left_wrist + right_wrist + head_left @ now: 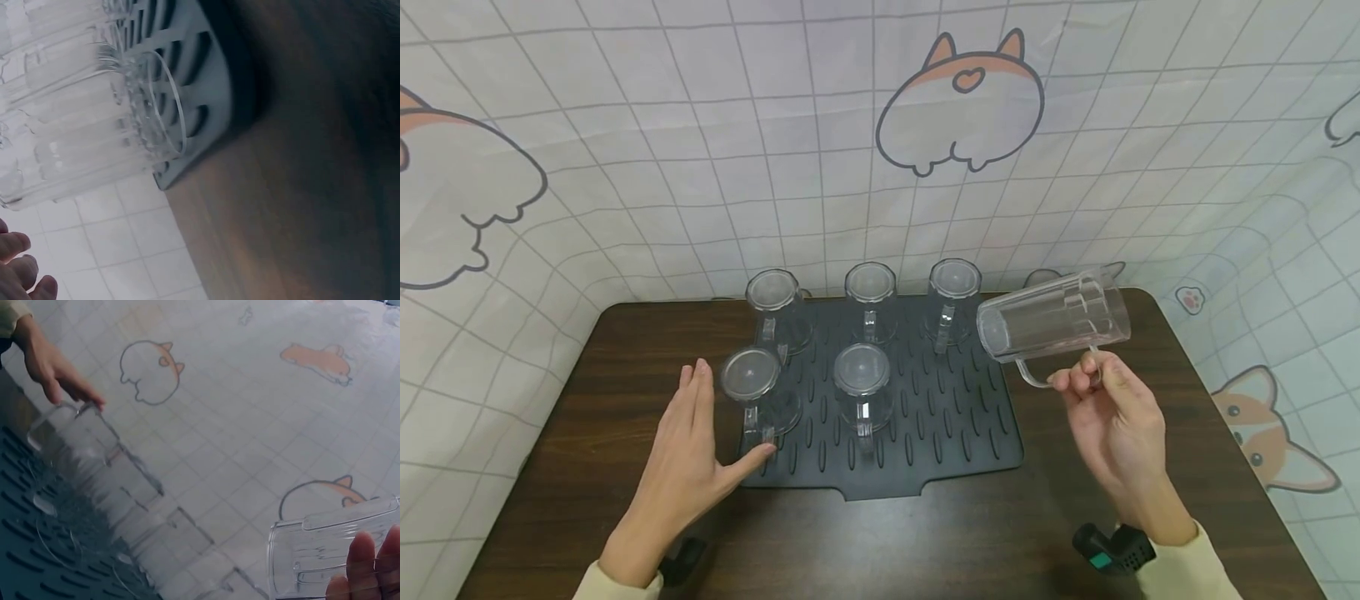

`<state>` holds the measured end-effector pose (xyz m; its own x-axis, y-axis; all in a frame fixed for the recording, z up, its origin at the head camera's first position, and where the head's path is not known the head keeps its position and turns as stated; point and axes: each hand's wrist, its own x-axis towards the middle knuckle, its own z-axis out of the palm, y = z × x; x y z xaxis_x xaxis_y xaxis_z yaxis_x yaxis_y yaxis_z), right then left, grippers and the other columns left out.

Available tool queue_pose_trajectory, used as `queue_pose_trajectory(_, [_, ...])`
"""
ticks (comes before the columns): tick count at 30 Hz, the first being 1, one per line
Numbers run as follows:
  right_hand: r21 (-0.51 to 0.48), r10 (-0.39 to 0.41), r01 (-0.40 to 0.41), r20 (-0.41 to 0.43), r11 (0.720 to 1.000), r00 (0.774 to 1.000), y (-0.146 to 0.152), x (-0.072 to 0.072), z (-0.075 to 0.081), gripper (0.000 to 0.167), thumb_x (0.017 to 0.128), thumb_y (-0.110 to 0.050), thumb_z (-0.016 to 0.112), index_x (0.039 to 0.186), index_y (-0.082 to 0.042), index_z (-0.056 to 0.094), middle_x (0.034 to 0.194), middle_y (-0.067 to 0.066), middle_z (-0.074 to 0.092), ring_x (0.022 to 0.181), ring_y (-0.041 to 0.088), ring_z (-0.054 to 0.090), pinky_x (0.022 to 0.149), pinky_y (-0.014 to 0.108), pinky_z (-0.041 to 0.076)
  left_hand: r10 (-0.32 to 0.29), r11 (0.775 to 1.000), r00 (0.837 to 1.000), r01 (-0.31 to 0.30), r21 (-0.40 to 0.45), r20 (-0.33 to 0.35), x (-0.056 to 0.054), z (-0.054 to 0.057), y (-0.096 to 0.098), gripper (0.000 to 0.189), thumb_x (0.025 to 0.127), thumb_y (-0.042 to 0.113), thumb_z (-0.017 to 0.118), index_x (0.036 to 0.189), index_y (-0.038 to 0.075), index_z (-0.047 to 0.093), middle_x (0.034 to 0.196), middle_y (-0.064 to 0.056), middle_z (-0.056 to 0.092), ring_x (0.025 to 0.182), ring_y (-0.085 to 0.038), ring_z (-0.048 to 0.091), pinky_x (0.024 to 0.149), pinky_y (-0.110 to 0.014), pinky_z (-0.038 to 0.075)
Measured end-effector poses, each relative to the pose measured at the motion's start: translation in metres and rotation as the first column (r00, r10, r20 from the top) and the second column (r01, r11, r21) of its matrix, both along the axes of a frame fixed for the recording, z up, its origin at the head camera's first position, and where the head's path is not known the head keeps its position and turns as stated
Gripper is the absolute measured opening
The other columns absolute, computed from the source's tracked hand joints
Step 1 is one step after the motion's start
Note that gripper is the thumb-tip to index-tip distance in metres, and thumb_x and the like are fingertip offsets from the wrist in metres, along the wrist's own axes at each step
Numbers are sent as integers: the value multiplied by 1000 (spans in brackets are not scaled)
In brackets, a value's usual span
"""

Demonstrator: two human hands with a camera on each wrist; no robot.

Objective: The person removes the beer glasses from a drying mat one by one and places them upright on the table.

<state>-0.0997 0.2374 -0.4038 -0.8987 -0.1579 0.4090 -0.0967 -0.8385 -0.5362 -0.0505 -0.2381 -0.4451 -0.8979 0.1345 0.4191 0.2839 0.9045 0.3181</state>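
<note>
My right hand (1116, 412) grips the handle of a clear glass mug (1052, 317), holding it tipped on its side above the right edge of a dark drying mat (940, 462). In the right wrist view, fingers curl at the handle of this mug (331, 540). My left hand (681, 467), fingers straight and thumb spread, hovers beside the front-left mug (752, 375); whether the thumb touches it I cannot tell. A second front mug (861, 375) stands upside down at the mat's middle, its handle facing me.
Along the back of the mat, three more upside-down mugs stand in a row: left (772, 292), middle (871, 283) and right (955, 279). A brown wooden table (887, 550) carries the mat. Behind it hangs a white grid-patterned cloth (700, 167) with cartoon dogs.
</note>
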Motion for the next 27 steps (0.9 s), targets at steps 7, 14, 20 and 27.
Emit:
queue_pose_trajectory(7, [162,-169,163,23,973,985,1,-5,0,39,114,-10,25,101,5,59,90,10,64,93,28,70,96,30,56,39,999,995,-39,0,94,5,-12,-5,133,76,57,86,166,2,5,171,-29,18,159,-49,21,131,-58,20])
queue_pose_trajectory(14, [257,-286,267,36,929,958,5,-14,-6,34,113,-10,33,98,3,60,88,8,63,89,24,70,96,28,56,69,998,972,-66,-20,226,10,-24,-5,130,79,62,81,165,-3,8,172,-29,13,159,-50,17,127,-66,22])
queue_pose_trajectory(20, [289,-338,323,2,901,941,10,-22,-15,32,112,-10,37,97,5,60,87,9,63,87,23,70,93,27,56,76,997,961,-67,-44,267,10,-34,-5,131,80,66,79,164,-5,9,170,-32,16,159,-51,18,126,-67,24])
queue_pose_trajectory(27, [349,-415,384,16,855,910,14,-30,-27,31,112,-12,41,95,3,62,83,8,65,83,21,71,89,25,57,93,994,922,-62,-93,376,8,-44,-5,129,83,73,71,163,-7,10,171,-31,16,159,-51,16,125,-69,24])
